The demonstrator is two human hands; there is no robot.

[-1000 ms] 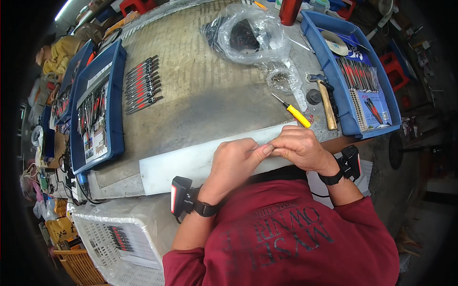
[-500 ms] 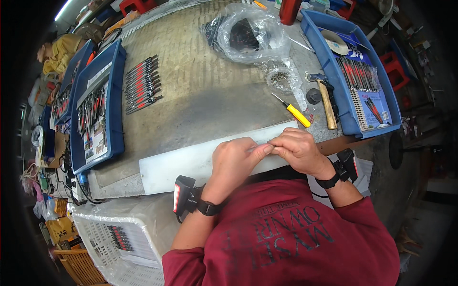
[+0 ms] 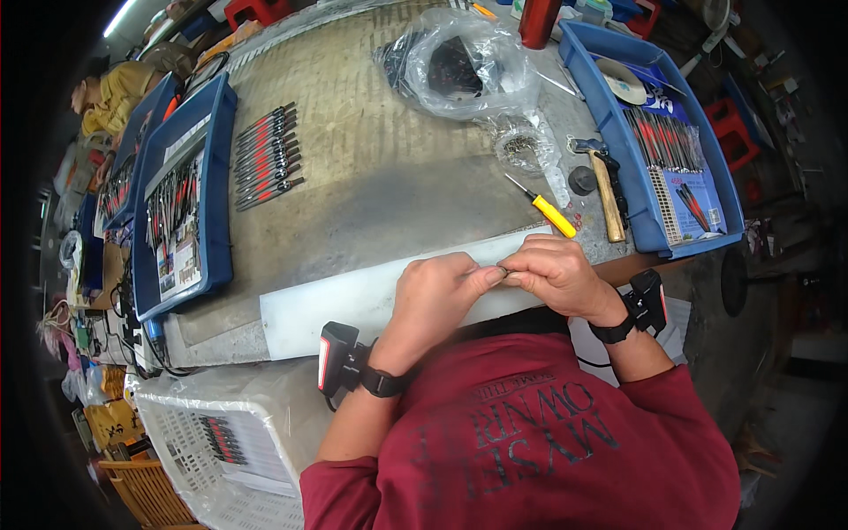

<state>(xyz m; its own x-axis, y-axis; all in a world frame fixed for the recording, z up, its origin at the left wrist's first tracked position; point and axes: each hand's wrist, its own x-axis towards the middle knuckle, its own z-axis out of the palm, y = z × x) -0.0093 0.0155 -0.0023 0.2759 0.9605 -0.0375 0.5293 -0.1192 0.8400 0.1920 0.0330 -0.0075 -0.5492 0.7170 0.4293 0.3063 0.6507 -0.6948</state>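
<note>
My left hand (image 3: pixel 435 296) and my right hand (image 3: pixel 555 274) meet thumb to thumb over a white board (image 3: pixel 327 309) at the table's near edge. Both are closed in a pinch, fingers curled inward. Whatever sits between the fingertips is small and mostly covered; I cannot make out what it is. Beyond my right hand lies a screwdriver (image 3: pixel 554 215) with a yellow handle. To its right are a hammer (image 3: pixel 607 199) with a wooden handle and a small black round piece (image 3: pixel 582 180). A row of red-and-black slim tools (image 3: pixel 267 157) lies on the table at the left.
Blue trays (image 3: pixel 218 203) (image 3: pixel 649 212) holding red-and-black tools flank the table. A clear plastic bag (image 3: pixel 468 66) with dark contents and a smaller bag of little metal parts (image 3: pixel 521 150) lie farther back. A white basket (image 3: pixel 190 442) stands low at the left. Another person (image 3: pixel 119 93) sits far left.
My hands stay pinched together over the white board with only a slight shift of the fingers. The view has moved a little; nothing else visibly differs.
</note>
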